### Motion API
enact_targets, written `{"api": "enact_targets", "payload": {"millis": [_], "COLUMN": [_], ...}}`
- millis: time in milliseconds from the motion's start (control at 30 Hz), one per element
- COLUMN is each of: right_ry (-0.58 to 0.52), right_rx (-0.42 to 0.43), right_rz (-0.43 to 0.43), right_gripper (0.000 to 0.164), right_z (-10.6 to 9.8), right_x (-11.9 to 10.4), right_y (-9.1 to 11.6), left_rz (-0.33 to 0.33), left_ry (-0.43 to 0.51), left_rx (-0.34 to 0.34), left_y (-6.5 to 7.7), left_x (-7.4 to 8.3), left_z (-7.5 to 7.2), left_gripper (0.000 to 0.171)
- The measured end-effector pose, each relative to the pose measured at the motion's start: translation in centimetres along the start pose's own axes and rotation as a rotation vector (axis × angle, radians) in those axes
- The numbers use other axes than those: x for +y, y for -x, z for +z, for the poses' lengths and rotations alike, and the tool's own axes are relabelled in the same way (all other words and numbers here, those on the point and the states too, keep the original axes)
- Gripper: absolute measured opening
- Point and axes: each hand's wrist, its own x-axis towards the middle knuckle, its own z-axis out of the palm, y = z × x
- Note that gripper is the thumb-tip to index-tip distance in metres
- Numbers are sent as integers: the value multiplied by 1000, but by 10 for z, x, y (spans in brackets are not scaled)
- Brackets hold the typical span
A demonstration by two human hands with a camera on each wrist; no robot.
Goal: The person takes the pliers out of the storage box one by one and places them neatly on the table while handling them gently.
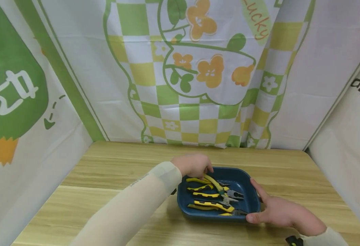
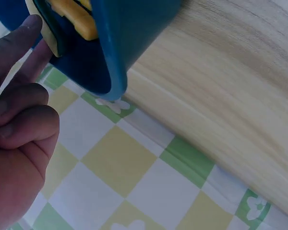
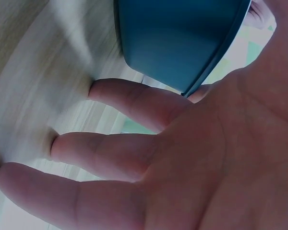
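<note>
Inside a dark blue rectangular tray (image 1: 248, 191) lie several pliers with yellow-and-black handles (image 1: 207, 195). My left hand (image 1: 195, 164) reaches over the tray's far left corner and pinches one handle of a pair of yellow-and-green pliers (image 1: 213, 183), whose head points right among the others. In the left wrist view, that handle (image 2: 50, 28) is between the fingers, close inside the tray wall (image 2: 116, 72). At the tray's right end, my right hand (image 1: 278, 208) touches the rim with thumb and index finger spread apart. The right wrist view shows its other fingers (image 3: 105, 153) stretched down to the tabletop.
The tray stands on a wood-grain table (image 1: 121, 171). Behind the table hangs a green, yellow and white checked curtain (image 1: 198, 119). Printed fabric walls (image 1: 63, 136) enclose the left and right sides.
</note>
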Motion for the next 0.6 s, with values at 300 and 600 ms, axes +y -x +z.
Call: {"api": "enact_targets", "payload": {"millis": [300,600], "right_ry": [-22,-16], "right_rx": [-6,-1], "right_rz": [-1,3], "right_gripper": [122,122], "right_z": [0,-1], "right_x": [-1,-2], "right_y": [0,1], "left_rz": [3,-3], "left_ry": [-180,-172], "left_rx": [-3,19], "left_y": [2,-2], "left_x": [3,1], "left_z": [6,10], "left_gripper": [33,32]}}
